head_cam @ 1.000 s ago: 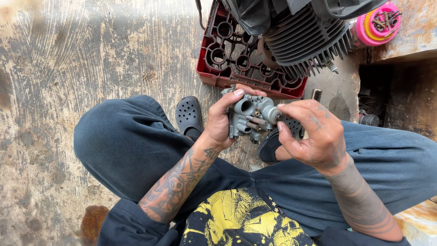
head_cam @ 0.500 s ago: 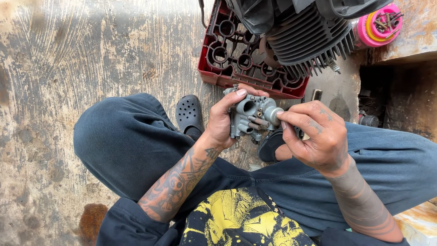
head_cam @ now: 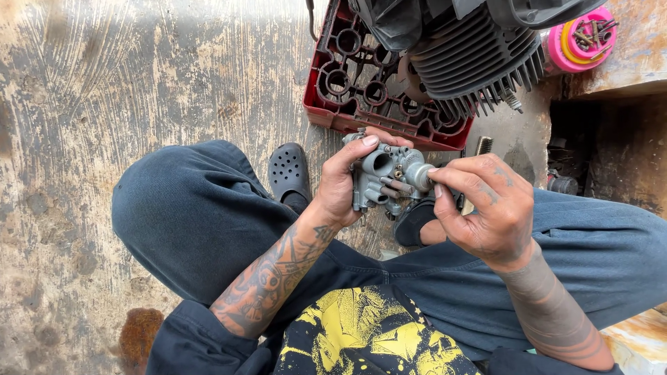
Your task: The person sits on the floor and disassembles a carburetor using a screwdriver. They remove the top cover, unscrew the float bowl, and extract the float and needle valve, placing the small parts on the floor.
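Note:
I squat over a worn concrete floor and hold a small grey metal carburettor (head_cam: 383, 179) in front of my knees. My left hand (head_cam: 344, 184) grips its left side, thumb over the top. My right hand (head_cam: 486, 208) pinches a round grey knob on its right end between thumb and fingers. A dark tool handle shows faintly behind my right fingers; I cannot tell whether that hand holds it.
A red plastic crate (head_cam: 361, 90) lies flat on the floor ahead, with a finned dark engine (head_cam: 472, 55) resting over it. A pink tub of small parts (head_cam: 580, 42) stands at the top right. My black clogs (head_cam: 288, 170) sit below the crate.
My right fingers have shifted slightly on the carburettor's right end, pinching the knob. The left hand keeps its grip and the carburettor stays in the same place.

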